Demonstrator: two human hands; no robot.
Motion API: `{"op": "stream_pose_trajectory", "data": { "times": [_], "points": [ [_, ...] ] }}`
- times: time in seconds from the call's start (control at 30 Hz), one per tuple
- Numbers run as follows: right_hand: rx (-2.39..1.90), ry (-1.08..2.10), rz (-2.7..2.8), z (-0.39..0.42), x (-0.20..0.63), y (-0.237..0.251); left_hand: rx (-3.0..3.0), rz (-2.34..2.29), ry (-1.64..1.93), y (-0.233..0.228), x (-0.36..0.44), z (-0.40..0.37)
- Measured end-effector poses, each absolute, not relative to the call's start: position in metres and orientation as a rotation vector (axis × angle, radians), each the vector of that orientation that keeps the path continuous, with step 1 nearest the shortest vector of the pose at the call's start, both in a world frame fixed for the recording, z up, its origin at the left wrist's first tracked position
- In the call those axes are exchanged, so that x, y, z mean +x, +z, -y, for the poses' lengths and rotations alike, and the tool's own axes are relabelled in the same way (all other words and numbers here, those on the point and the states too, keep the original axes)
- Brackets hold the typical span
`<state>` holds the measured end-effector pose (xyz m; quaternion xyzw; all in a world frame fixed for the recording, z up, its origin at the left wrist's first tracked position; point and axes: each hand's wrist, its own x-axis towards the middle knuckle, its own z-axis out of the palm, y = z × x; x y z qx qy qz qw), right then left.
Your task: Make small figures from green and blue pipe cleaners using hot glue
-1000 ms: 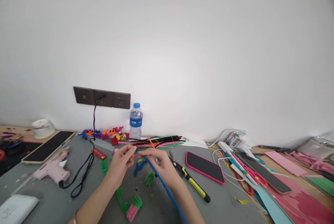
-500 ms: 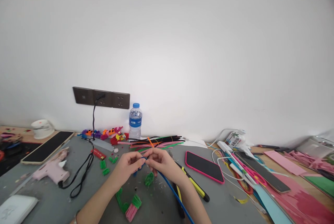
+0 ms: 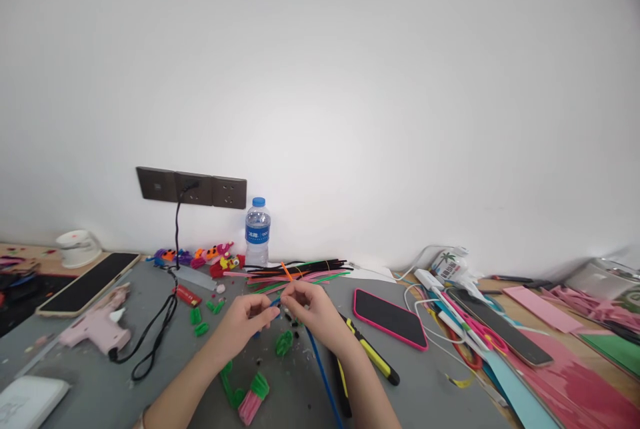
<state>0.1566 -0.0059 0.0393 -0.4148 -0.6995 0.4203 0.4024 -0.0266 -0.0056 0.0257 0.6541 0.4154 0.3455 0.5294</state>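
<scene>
A blue pipe cleaner (image 3: 323, 369) runs from between my hands down toward the bottom edge, passing beside my right forearm. My left hand (image 3: 249, 321) is closed on its blue end, thumb against forefinger. Just right of it, my right hand (image 3: 311, 309) pinches at the same blue strand; its exact fingertip hold is partly hidden. Beneath my hands lie a green coiled pipe cleaner piece (image 3: 285, 343) and a pink and green bundle (image 3: 254, 399). Behind them rests a pile of pipe cleaners (image 3: 300, 271) in black, pink and green.
A pink-cased phone (image 3: 390, 319) and yellow-black pliers (image 3: 375, 359) lie to the right. At left are a pink glue gun (image 3: 95, 329) with a black cord and another phone (image 3: 90, 283). A water bottle (image 3: 257, 235) stands by the wall.
My hands have drawn slightly apart at the fingertips. The blue pipe cleaner's trailing length has swung left, and the whole view has shifted a little.
</scene>
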Motion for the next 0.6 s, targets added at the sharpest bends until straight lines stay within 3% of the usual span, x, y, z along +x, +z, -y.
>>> {"op": "stream_pose_trajectory", "data": {
  "times": [0.33, 0.6],
  "points": [
    [-1.066, 0.88, 1.732, 0.006, 0.151, 0.041, 1.591, -1.041, 0.987, 0.022, -0.03, 0.004],
    [-0.907, 1.247, 1.585, 0.009, 0.136, 0.033, 1.306, -1.048, 1.206, 0.027, -0.023, 0.008]
  ]
}}
